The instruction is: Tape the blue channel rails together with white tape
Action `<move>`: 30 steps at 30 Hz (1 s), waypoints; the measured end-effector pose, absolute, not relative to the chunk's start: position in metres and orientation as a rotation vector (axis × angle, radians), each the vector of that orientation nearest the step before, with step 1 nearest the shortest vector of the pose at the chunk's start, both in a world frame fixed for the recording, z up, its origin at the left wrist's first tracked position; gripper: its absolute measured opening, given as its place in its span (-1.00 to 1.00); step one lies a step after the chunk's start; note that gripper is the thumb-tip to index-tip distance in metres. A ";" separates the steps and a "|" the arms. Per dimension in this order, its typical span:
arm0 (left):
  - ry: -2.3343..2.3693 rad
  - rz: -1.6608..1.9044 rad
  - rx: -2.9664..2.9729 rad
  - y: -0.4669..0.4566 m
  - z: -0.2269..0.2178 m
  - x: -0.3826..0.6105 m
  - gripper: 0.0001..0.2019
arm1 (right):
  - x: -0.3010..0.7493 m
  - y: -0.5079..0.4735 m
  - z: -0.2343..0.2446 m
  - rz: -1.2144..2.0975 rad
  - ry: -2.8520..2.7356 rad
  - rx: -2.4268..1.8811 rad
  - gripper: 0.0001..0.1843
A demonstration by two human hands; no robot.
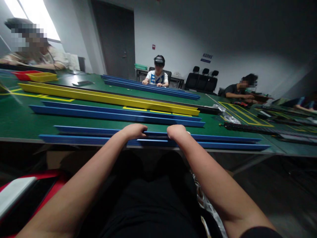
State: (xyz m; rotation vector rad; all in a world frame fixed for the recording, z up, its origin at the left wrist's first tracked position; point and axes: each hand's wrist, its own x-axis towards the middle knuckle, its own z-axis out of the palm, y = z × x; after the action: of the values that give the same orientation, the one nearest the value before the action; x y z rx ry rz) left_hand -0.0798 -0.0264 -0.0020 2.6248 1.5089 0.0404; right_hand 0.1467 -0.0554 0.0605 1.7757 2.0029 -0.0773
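Observation:
A long blue channel with two raised walls lies along the near edge of the green table. Over its middle are both my hands, a short gap apart. My left hand bends down at the channel, thumb and fingers curled close together. My right hand is curled too, its fingertips hidden behind the hand and the channel wall. A dark strip shows inside the channel between them, too dim to identify. Something small and white peeks out beside my right hand. What either hand pinches is hidden.
Beyond lie another blue channel, a long yellow channel and more blue channels. Red and yellow trays stand far left. Black strips and clear plastic lie right. Several people sit around the table.

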 end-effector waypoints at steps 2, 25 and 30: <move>1.503 0.053 2.627 -0.027 -0.002 -0.080 -0.63 | 0.145 -0.055 0.061 -0.074 2.012 1.759 -0.62; 1.534 0.053 2.605 -0.027 -0.003 -0.079 -0.63 | 0.137 -0.034 0.040 -0.087 1.904 1.835 -0.60; 1.540 0.047 2.612 -0.027 -0.004 -0.080 -0.66 | 0.137 -0.039 0.042 -0.076 1.938 1.849 -0.61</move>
State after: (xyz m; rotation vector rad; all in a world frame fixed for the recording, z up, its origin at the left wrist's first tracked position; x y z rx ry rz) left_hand -0.0796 -0.0269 -0.0043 2.6116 1.5396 0.0474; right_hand 0.1368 -0.0393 0.0422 1.8486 1.9384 -0.0761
